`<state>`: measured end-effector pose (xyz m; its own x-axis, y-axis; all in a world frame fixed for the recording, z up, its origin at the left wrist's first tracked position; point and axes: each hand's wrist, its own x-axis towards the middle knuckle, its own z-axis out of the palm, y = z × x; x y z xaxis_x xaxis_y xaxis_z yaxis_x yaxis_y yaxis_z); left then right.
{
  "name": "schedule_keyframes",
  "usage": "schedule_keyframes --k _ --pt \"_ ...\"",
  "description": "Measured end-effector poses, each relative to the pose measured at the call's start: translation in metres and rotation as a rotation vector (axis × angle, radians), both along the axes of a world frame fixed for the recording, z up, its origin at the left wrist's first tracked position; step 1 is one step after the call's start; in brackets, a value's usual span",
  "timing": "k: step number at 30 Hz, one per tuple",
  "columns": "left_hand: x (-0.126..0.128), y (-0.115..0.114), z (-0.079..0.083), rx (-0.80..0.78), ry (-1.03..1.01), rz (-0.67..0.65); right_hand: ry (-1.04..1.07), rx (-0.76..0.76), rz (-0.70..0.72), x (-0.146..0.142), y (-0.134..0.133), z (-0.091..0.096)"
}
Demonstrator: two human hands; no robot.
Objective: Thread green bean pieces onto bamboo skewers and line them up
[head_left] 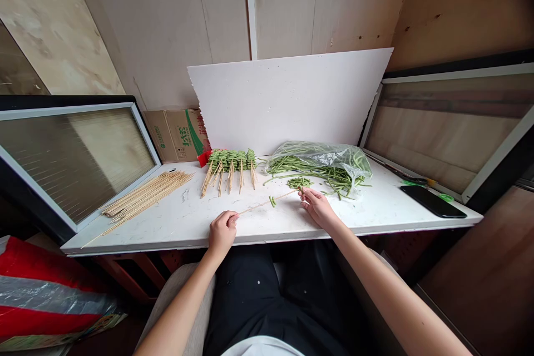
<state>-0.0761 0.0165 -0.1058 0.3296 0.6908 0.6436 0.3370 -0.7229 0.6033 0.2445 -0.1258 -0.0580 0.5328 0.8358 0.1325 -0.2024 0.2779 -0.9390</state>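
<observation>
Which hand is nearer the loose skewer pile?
Left. The left hand, pinching one skewer, is right of the pile; the right hand is farther right, by cut beans.

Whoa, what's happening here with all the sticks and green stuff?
A person sits at a white table. The left hand holds one end of a skewer, and the right hand pinches its other end beside a small pile of cut green beans. One bean piece is already on it. Filled skewers lie in a row behind, bare sticks to the left, a bag of long beans to the right.
</observation>
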Motion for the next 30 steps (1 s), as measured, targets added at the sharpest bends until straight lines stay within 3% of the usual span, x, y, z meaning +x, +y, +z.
schedule_keyframes --k 30 --pt "-0.0008 -0.0006 0.0009 0.038 0.025 0.027 -0.037 -0.011 -0.019 0.0001 0.0017 -0.0029"
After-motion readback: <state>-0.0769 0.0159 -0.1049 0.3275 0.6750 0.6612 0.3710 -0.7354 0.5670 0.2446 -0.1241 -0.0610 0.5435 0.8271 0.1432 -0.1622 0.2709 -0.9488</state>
